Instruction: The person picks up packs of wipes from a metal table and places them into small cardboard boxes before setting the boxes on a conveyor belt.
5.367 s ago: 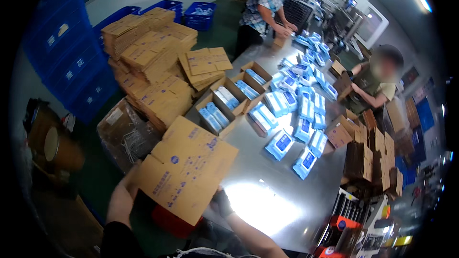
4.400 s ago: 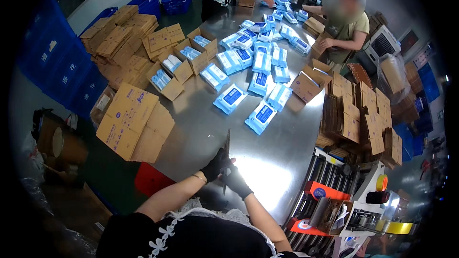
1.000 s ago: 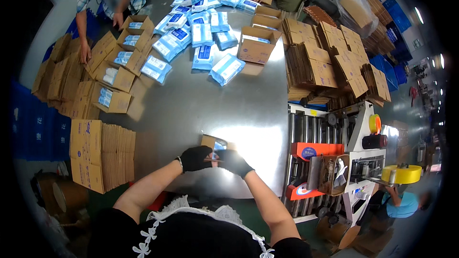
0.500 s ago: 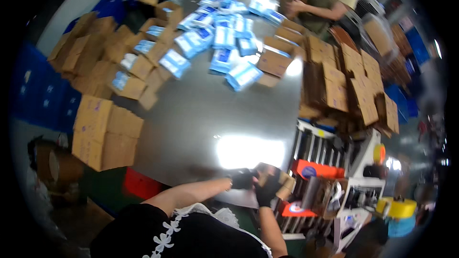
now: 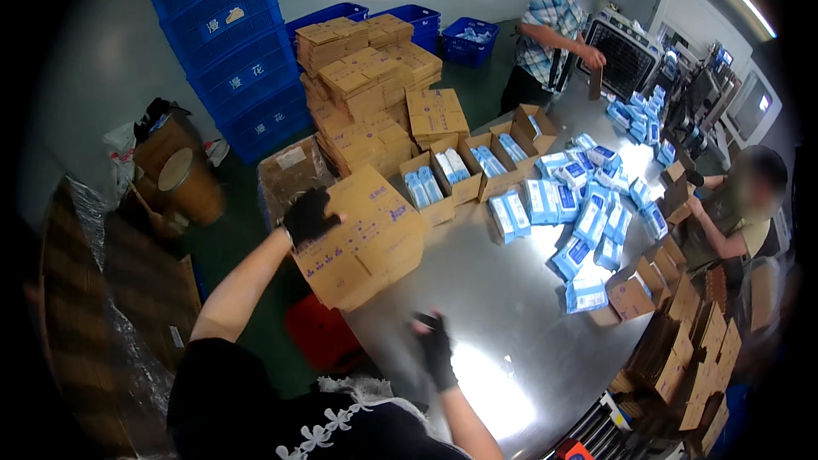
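The gloved left hand [image 5: 311, 215] lies flat on the top sheet of a stack of flattened cardboard cartons [image 5: 362, 238] at the near-left edge of the steel table [image 5: 511, 307]. The gloved right hand [image 5: 437, 347] hovers over the table, apparently empty, fingers loosely curled.
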Demonstrator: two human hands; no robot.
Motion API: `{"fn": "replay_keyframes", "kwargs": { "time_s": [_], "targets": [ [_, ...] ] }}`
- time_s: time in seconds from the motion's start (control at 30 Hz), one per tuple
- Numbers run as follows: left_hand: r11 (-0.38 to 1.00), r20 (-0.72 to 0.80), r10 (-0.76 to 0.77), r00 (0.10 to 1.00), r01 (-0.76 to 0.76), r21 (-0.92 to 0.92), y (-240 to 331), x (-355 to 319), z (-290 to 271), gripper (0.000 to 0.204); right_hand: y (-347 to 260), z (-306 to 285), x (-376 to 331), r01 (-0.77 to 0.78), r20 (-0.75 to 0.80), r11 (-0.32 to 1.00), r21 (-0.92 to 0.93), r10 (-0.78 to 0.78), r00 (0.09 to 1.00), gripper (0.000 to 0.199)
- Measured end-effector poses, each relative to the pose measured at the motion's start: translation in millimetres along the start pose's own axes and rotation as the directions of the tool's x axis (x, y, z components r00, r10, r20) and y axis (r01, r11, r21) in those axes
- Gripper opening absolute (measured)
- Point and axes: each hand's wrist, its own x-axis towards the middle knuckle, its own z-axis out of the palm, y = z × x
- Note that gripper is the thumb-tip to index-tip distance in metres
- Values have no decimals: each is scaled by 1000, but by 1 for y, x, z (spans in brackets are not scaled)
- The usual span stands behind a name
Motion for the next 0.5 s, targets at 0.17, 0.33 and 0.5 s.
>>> {"fn": "replay_keyframes", "kwargs": {
  "time_s": [0.17,0.33,0.5],
  "targets": [
    [985,-231,44,972,-82,-155,15,-3,12,55,-64,83,60,-102,70,994,23,100,992,27],
    [931,-334,91,938,-199,-305,82,-2,10,57,-30,47,57,-99,-315,975,201,160,935,32],
    [700,-78,435,897,-391,-597,217,-43,110,65,-108,-78,-44,316,-503,866,387,-89,860,54]
  ]
}}
